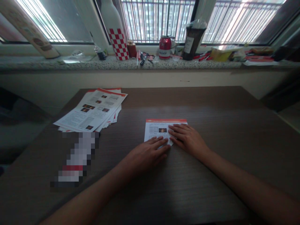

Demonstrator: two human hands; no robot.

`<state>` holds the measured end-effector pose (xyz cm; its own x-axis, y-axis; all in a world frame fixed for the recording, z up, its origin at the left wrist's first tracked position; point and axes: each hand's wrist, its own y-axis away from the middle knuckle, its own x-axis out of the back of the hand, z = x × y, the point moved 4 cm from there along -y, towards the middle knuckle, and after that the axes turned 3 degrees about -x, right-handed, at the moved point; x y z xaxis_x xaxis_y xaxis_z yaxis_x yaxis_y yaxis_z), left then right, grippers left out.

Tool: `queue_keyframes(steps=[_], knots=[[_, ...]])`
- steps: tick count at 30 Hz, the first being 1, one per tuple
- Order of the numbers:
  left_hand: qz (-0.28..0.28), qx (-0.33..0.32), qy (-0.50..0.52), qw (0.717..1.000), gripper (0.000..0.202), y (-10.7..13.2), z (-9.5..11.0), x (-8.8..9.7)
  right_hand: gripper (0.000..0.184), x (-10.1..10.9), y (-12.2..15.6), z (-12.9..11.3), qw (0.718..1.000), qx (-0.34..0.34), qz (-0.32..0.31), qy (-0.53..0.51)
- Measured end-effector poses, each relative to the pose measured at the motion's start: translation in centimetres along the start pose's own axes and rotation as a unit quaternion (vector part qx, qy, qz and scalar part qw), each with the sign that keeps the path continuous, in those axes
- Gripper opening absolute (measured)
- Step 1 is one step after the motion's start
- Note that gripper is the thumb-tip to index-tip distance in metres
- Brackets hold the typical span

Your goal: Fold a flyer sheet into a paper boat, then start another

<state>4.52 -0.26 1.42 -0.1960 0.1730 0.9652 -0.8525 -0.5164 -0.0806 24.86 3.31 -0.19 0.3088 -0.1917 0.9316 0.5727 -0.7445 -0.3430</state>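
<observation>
A printed sheet of paper (153, 126) with an orange-red band along its far edge lies on the brown table (211, 106). It looks folded, though the hands cover its near and right parts. My left hand (150, 151) rests flat across the near edge of the paper, fingers stretched out to the right. From the other side, my right hand (187, 137) lies on the paper's right part, its fingers extended and pointing left. The fingertips of both hands come close together near the middle.
A loose stack of printed sheets (93, 109) lies at the table's far left. Nearer me is a blurred-out object (77, 159), pale with a red band. On the windowsill (82, 65) stand a checkered red-and-white vase (119, 43), a red can-shaped mug (165, 48), a dark cup (192, 42) and small clutter.
</observation>
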Motion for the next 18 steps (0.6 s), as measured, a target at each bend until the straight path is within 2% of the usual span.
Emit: queue_keyframes(steps=[10, 18], knots=[[0.013, -0.004, -0.008, 1.000, 0.034, -0.2, -0.9, 0.1, 0.034, 0.1, 0.0, 0.2, 1.000, 0.007, 0.006, -0.029], [0.021, -0.006, -0.008, 1.000, 0.050, -0.1, -1.2, -0.1, 0.037, 0.1, 0.3, 0.7, 0.998, 0.027, -0.015, -0.048]])
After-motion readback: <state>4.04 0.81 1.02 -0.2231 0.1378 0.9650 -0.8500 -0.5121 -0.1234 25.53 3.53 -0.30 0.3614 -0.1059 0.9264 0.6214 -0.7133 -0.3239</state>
